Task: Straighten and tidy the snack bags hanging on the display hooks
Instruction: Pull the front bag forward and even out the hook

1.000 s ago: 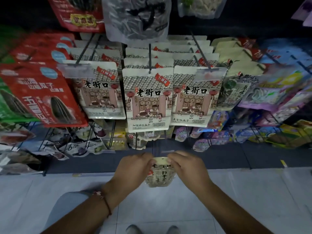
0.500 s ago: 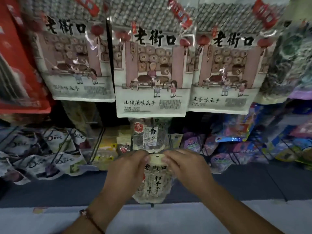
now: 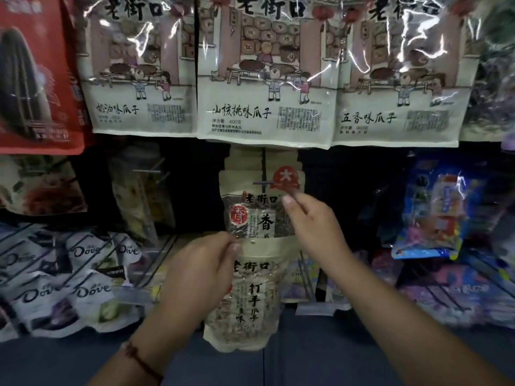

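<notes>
My left hand [image 3: 195, 277] pinches the top left edge of a small cream seed bag [image 3: 248, 299] that hangs low in the middle. My right hand [image 3: 315, 229] has let it go and reaches up, fingertips touching the front of a second small bag [image 3: 250, 215] hanging on a dark hook [image 3: 263, 183] just behind and above. Three large cream bags [image 3: 262, 115] with a street-scene drawing hang in a row above.
A red seed bag [image 3: 36, 79] hangs upper left. Dove chocolate pouches [image 3: 64, 288] fill the lower left rack. Blue and purple snack packs [image 3: 437, 218] crowd the right. An empty hook [image 3: 147, 171] juts out left of centre. The dark shelf base [image 3: 334, 358] runs below.
The view has moved closer and lower toward the rack. My right hand released the held bag and rose to the bag on the hook; my left hand still holds the small bag.
</notes>
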The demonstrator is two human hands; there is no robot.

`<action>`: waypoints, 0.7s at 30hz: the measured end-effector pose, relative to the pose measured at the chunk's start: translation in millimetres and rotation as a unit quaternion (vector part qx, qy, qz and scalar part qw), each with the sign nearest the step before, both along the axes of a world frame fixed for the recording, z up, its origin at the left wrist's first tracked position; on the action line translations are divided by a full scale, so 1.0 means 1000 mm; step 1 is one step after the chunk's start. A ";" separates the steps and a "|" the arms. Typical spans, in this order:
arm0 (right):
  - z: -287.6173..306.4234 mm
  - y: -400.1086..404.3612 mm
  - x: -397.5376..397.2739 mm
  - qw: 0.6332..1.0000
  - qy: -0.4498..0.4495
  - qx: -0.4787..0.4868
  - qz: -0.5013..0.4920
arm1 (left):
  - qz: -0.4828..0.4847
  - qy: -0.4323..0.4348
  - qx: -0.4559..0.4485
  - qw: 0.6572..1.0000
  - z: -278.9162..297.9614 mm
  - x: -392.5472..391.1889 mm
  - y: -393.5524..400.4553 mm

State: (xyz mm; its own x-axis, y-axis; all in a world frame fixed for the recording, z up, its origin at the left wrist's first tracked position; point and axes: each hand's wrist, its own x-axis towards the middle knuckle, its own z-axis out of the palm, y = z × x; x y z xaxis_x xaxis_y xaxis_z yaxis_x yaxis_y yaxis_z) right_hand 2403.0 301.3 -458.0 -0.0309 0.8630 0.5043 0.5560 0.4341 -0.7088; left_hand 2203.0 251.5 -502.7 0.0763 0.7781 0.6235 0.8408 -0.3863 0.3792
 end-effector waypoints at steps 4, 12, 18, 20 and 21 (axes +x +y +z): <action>0.006 0.040 -0.006 0.960 -0.256 0.084 -0.075 | 0.004 -0.003 -0.002 1.000 0.009 0.000 -0.008; -0.001 0.074 -0.016 0.913 -0.300 0.233 -0.150 | -0.004 0.001 0.028 1.000 0.002 -0.008 -0.010; 0.009 0.055 -0.027 0.913 -0.276 0.246 -0.172 | -0.012 -0.008 0.034 0.999 0.007 -0.007 -0.012; 0.008 0.044 -0.025 0.920 -0.261 0.244 -0.162 | -0.014 -0.007 0.040 0.999 0.007 -0.009 -0.013; 0.007 0.037 -0.023 0.924 -0.257 0.240 -0.153 | -0.012 -0.002 0.045 0.999 0.006 -0.009 -0.014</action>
State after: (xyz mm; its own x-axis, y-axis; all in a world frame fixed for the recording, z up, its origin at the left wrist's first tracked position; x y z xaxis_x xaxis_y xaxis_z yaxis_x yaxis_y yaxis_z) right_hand 2380.3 338.4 -450.6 -0.1637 0.5524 0.8174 0.9145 0.3958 -0.0844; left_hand 2193.7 237.2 -496.5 0.0905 0.7174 0.6908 0.8294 -0.4382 0.3465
